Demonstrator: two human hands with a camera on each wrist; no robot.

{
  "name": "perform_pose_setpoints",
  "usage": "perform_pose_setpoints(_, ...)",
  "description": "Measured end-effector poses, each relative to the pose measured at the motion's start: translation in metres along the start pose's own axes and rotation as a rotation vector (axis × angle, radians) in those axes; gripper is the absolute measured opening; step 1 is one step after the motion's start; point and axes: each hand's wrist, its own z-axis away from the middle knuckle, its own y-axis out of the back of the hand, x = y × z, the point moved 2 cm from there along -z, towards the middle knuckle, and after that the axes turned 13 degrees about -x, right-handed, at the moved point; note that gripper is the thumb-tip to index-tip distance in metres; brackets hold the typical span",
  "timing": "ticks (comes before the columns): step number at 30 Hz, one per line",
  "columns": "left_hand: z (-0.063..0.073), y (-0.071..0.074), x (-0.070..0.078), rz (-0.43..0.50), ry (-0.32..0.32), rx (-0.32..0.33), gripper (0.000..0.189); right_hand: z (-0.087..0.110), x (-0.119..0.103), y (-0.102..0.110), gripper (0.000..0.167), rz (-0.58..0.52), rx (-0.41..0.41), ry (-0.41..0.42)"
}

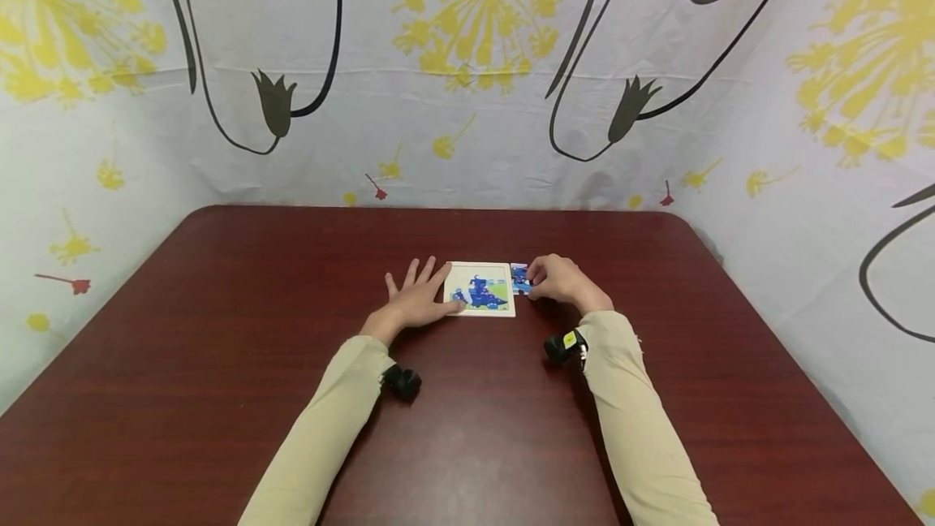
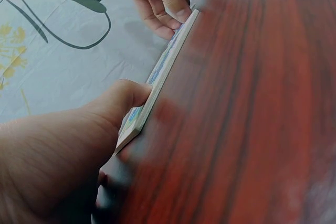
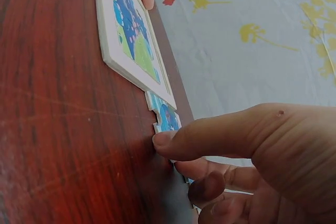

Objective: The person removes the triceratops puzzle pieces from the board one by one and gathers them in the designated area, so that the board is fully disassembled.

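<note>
Here's your left hand (image 1: 416, 299), fingers straight and fanned, thumb resting on the near left part of a flat, white, four-sided puzzle frame (image 1: 512, 303), forefinger at its far left corner. Inside sits a blue-and-green picture (image 1: 486, 292), pale base showing at the far left. Over to the right, a flat, mostly blue jigsaw section (image 1: 520, 278) with notched edges lies right up against the frame's right side, and your right hand (image 1: 564, 280) has it pinched, thumb near, fingers curled at the far side! All this on the glossy red-brown table (image 1: 475, 437), white flower-printed cloth (image 1: 482, 161) hanging beyond.
</note>
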Motion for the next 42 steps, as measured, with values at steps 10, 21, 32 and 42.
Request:
perform_pose_setpoints(10,-0.001,0.001,-0.002,0.004,-0.004,-0.009,0.084,0.007,-0.012,0.007,0.026,0.001,0.053,0.036)
perform_pose_setpoints(21,-0.001,0.000,0.000,-0.003,0.003,-0.008,0.083,-0.004,-0.054,-0.013,0.015,0.119,0.097,0.200)
perform_pose_setpoints(32,-0.005,-0.002,-0.001,-0.035,0.004,-0.007,0.080,-0.019,-0.080,-0.045,0.028,0.202,-0.043,0.239)
perform_pose_setpoints(42,-0.004,-0.002,-0.002,-0.024,0.011,-0.006,0.080,-0.025,-0.073,-0.046,0.027,0.184,-0.027,0.230)
